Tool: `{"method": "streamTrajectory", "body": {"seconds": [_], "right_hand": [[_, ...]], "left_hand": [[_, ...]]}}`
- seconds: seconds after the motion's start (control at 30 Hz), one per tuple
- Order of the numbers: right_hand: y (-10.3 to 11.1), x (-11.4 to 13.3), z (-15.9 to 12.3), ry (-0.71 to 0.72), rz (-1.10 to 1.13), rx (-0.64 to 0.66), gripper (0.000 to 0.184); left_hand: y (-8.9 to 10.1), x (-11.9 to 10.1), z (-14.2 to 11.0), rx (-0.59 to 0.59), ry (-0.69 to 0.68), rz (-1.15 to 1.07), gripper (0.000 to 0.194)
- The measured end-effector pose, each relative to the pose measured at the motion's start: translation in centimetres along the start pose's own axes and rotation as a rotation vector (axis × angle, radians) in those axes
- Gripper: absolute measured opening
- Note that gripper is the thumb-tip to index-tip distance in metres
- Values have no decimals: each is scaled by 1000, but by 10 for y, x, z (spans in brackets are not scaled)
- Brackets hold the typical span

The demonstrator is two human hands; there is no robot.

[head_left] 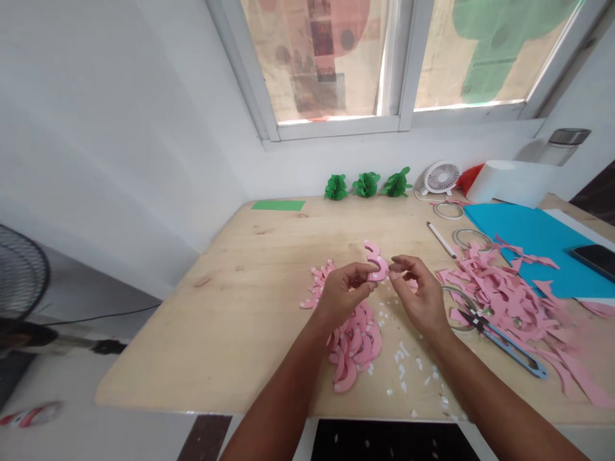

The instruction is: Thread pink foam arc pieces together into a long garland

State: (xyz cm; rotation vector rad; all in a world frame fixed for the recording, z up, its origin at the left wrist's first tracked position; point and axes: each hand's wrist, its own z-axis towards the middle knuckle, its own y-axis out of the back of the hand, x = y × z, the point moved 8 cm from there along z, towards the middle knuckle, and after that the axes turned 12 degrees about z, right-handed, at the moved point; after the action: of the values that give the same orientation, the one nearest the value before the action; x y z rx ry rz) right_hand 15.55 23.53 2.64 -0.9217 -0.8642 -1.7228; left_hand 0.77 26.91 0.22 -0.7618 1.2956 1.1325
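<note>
Between the thumb and fingers of my left hand [346,288] is a pink curved paper piece [379,267], held upright above the table and shaped like a 3. My right hand [419,293] is in a pinch close to the piece's right edge; whatever its fingertips hold is too small to make out. Under my left wrist lies a pile of pink crescent pieces [355,342], some with small white patches. Another group of pink pieces [316,283] lies just beyond that hand. Tiny white scraps [402,352] are scattered on the wood between my forearms.
Pink offcuts [512,288], blue-handled scissors [514,349], tape rolls [473,239] and a pen [441,239] lie to the right. Blue sheets [523,230] carry a phone [596,259]. Green paper shapes [368,184], a small fan [441,177] and a green strip [278,205] line the back.
</note>
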Motion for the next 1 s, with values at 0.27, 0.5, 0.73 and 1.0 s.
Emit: {"method": "streamTrajectory", "body": {"seconds": [0.27, 0.5, 0.73, 1.0], "right_hand": [[-16, 28, -9, 400, -241, 140, 23], [-17, 30, -9, 430, -271, 132, 18], [-16, 30, -9, 409, -246, 133, 15], [-16, 28, -8, 397, -250, 138, 14]], "left_hand": [[-1, -1, 1, -6, 0, 3, 25], [-1, 3, 1, -6, 6, 34, 26], [0, 3, 1, -23, 2, 45, 25], [-1, 4, 0, -22, -3, 64, 23]]}}
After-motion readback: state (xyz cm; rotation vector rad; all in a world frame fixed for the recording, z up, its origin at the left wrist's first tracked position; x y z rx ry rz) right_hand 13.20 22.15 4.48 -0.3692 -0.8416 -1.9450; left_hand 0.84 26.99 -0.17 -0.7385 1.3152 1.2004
